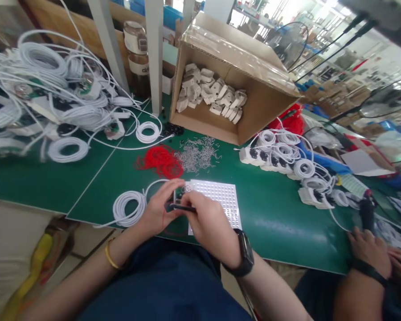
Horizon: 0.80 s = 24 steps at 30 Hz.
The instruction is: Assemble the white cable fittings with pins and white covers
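Near the table's front edge, my left hand (161, 208) is closed round a small part with a white cable running to it; the fingers hide most of it. My right hand (205, 218) pinches a thin dark tool (183, 207) that touches the part. Under and beside my right hand lies a silvery white plate (225, 200) with rows of small holes or studs. The coiled white cable (129, 208) rests to the left of my left hand. Beyond the hands are a heap of red rings or wires (160, 160) and a pile of small metal pins (198, 154).
An open cardboard box (234, 58) holding white housings stands at the back. Tangled white cables (63, 98) heap up at the left. More cable coils with white housings (280, 151) lie at the right, near another person's hands (370, 249). Metal posts (154, 53) rise behind the table.
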### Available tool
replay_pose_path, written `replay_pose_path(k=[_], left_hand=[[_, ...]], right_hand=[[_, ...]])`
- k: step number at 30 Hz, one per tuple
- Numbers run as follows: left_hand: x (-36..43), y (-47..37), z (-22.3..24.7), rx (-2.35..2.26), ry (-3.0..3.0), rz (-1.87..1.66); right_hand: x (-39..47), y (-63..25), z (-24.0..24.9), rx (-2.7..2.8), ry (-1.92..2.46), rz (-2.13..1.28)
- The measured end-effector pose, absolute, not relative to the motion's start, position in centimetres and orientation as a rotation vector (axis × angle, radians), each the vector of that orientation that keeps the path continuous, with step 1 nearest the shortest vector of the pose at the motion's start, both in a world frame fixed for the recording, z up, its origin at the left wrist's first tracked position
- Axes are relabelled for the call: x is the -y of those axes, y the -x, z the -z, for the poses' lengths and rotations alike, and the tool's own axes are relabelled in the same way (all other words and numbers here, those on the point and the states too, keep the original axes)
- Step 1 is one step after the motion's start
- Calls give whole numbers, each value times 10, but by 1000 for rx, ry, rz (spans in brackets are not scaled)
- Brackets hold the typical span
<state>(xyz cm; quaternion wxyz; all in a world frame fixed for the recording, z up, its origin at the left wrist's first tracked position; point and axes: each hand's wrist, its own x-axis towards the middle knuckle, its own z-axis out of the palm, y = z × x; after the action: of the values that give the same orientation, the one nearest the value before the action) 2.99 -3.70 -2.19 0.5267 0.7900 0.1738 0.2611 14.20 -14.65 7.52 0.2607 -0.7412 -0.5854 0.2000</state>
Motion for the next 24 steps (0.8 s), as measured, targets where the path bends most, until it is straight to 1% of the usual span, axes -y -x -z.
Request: replay_pose_path(k=[3,10,15,17,20,22,24], left_hand=[[35,-27,22,-400,-1877,-653],[34,-24,27,-420,-1831,-639],[33,-23,23,-382,-1854,-653],[33,-22,20,-354,-1867,-663],[35,-20,17,-337,-1850,-638],[39,-19,18,-346,-1738,-624],[42,-19,20,-364,-1597,-632]], right_hand=[[133,-149,-65,1508,2019,-519],[127,-162,-73,1422,2010,-477],[120,-169,-66,1442,1955,-398],[117,-178,-63,1449,1890,-450],[111,-192,-60,1468,1789,-667],[107,-198,-61,1495,1759,-772],[103,-201,-63,1523,1785,-781]])
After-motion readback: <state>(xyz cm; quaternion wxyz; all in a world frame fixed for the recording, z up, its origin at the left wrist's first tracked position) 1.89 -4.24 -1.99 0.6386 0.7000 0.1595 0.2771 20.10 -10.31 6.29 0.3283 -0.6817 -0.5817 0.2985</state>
